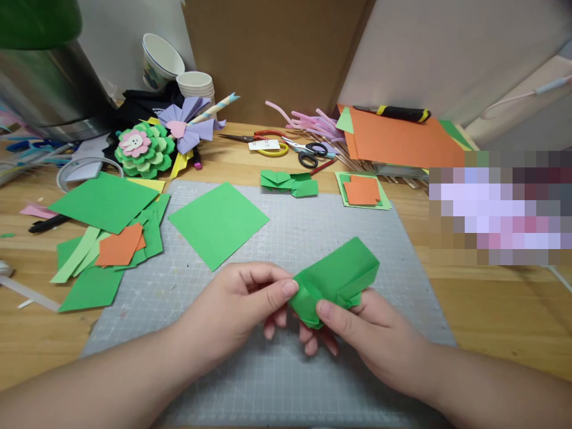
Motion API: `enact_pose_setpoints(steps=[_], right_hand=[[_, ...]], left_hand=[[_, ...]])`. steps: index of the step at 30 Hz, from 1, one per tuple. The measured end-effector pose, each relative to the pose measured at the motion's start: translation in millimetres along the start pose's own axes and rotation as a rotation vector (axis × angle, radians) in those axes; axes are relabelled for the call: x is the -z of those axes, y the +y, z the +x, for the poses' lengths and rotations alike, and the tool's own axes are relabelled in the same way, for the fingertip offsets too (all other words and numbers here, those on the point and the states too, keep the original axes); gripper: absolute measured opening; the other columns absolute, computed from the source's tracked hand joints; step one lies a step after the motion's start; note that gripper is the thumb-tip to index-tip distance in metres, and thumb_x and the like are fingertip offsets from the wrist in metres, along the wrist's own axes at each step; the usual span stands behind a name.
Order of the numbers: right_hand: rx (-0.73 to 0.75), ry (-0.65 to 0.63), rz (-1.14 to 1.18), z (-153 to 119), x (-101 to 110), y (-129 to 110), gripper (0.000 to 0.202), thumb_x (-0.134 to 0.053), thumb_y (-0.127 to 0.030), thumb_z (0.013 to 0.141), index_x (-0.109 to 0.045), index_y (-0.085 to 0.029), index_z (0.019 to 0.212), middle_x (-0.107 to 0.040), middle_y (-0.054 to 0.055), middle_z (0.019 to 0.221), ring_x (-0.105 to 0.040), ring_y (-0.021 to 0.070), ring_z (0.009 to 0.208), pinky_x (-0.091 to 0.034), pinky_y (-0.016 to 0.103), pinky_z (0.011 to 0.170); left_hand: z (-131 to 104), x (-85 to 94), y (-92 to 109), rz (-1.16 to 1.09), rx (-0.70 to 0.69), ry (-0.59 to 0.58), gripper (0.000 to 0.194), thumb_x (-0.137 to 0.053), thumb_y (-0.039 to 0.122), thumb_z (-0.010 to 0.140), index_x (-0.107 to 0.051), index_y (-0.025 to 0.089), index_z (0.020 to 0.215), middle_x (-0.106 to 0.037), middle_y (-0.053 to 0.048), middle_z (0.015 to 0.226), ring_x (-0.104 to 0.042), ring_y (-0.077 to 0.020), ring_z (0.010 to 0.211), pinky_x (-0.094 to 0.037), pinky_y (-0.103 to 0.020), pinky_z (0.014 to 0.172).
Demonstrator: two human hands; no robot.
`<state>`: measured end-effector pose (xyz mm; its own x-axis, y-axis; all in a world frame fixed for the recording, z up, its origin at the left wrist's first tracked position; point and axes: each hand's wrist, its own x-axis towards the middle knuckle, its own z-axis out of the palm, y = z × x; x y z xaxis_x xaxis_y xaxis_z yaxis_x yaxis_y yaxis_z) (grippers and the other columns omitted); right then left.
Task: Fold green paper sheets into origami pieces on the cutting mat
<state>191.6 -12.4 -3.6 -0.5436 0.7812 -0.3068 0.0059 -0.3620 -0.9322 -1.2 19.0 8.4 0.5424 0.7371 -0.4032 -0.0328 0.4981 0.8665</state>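
A partly folded piece of green paper (337, 271) is held between my two hands above the grey cutting mat (214, 381). With thumb and fingers, my left hand (250, 298) pinches its left corner. My right hand (366, 328) grips the lower edge, thumb on top and fingers underneath. Creases and small folded flaps show along the near side of the paper; its underside is hidden. Beyond my left hand, a flat green square sheet (218, 223) lies on the mat. Two joined-looking folded green pieces (289, 183) rest at the mat's far edge.
Green, light green and orange paper scraps (118, 247) pile up at the left. Black-handled scissors (308, 152), orange sheets (402, 140) and a black-and-yellow cutter (395, 113) lie at the back. A layered paper flower (145, 149) stands near paper cups (195, 83). A small paper stack (363, 190) sits far right.
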Motion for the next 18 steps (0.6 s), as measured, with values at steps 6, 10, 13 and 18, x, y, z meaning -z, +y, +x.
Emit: enact_pose_setpoints(steps=[6, 10, 13, 18], right_hand=[[-0.030, -0.036, 0.011, 2.0, -3.0, -1.6, 0.038, -0.047, -0.046, 0.093, -0.061, -0.012, 0.083, -0.063, 0.007, 0.076, -0.060, 0.0143, 0.069, -0.045, 0.024, 0.057], [-0.073, -0.039, 0.073, 4.9, -3.0, -3.8, 0.033, -0.058, -0.044, 0.087, -0.064, -0.012, 0.084, -0.065, 0.008, 0.078, -0.061, 0.0150, 0.072, -0.049, 0.026, 0.061], [-0.091, -0.004, 0.129, 7.7, -2.9, -4.2, 0.029, -0.062, -0.041, 0.084, -0.065, -0.013, 0.088, -0.066, 0.006, 0.080, -0.063, 0.0145, 0.073, -0.050, 0.025, 0.061], [-0.124, 0.012, 0.149, 8.8, -3.5, -2.6, 0.030, -0.063, -0.042, 0.083, -0.068, -0.013, 0.082, -0.068, 0.005, 0.075, -0.063, 0.0120, 0.066, -0.051, 0.024, 0.059]], left_hand=[[-0.4, -5.3, 2.4, 0.112, -0.012, 0.158, 0.029, -0.063, 0.036, 0.079, -0.058, 0.016, 0.059, -0.052, 0.004, 0.045, -0.046, -0.0082, 0.043, -0.038, -0.020, 0.045], [-5.7, -10.7, 2.3, 0.293, -0.195, 0.294, 0.023, -0.062, 0.028, 0.080, -0.059, 0.018, 0.060, -0.055, 0.004, 0.048, -0.048, -0.0089, 0.044, -0.039, -0.020, 0.044], [-9.4, -13.1, 0.7, 0.335, -0.309, 0.288, 0.023, -0.059, 0.021, 0.082, -0.057, 0.019, 0.060, -0.062, 0.003, 0.053, -0.056, -0.0106, 0.048, -0.045, -0.022, 0.048], [-10.9, -14.9, -1.4, 0.342, -0.324, 0.260, 0.025, -0.057, 0.019, 0.085, -0.056, 0.020, 0.060, -0.065, 0.004, 0.053, -0.060, -0.0111, 0.049, -0.048, -0.022, 0.048]])
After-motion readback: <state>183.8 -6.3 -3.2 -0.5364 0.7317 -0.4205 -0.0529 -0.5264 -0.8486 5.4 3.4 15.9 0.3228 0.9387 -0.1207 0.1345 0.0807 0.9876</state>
